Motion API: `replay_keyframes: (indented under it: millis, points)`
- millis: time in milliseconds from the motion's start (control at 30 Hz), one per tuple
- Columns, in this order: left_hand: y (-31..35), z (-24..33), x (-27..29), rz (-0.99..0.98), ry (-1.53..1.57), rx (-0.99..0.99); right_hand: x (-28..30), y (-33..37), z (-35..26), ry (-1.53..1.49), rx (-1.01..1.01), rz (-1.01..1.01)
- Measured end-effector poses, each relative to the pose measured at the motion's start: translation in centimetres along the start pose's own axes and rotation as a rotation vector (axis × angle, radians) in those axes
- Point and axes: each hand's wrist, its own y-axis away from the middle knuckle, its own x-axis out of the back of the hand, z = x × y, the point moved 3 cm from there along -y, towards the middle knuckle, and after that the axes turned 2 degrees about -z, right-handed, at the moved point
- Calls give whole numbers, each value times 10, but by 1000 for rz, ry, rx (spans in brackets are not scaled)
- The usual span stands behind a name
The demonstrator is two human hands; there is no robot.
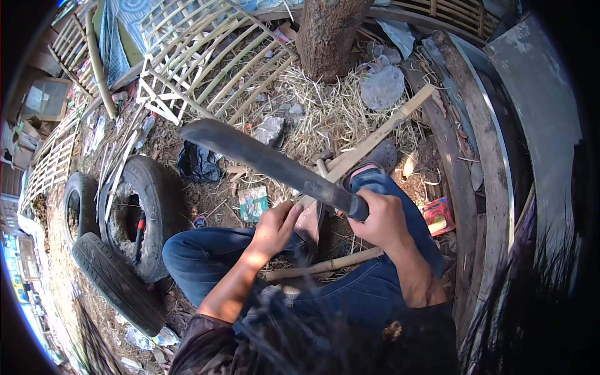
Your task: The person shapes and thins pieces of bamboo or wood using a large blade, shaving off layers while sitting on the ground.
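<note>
My right hand [382, 220] is closed around the handle of a machete [265, 157]. Its long dark blade points up and to the left, passing over the ground between my knees. My left hand [273, 230] grips the near end of a split bamboo strip [382, 130] between thumb and fingers. The strip slants away to the upper right, past my clog [382, 156], and the blade crosses in front of its lower part. Whether blade and strip touch, I cannot tell. Near my legs lies a bamboo pole [334, 264].
Old tyres [145, 206] lie at left, one with a red-and-black handled tool [140, 228] inside. Bamboo lattice [206, 69] and a tree trunk [331, 37] stand at the far side. Wooden planks [481, 125] line the right. Straw, plastic bags and a green packet [252, 204] litter the ground.
</note>
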Motion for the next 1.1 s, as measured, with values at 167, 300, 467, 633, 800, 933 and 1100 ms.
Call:
replay_keyframes:
  millis: [167,300,467,633,800,933,1100]
  points:
    - [20,27,-10,109,23,-167,-9,8,2,118,77,-35]
    - [36,25,-5,151,15,-133,-1,5,0,133,99,-14]
    - [47,16,4,151,-8,-56,20,-3,14,161,107,131]
    - [52,22,7,135,-33,-33,25,1,16,252,95,135]
    - [62,8,13,158,-36,-5,38,-4,23,278,18,204]
    - [78,-9,18,142,-169,5,78,-4,58,325,-363,379]
    - [79,-14,7,128,9,104,90,8,101,113,-556,490]
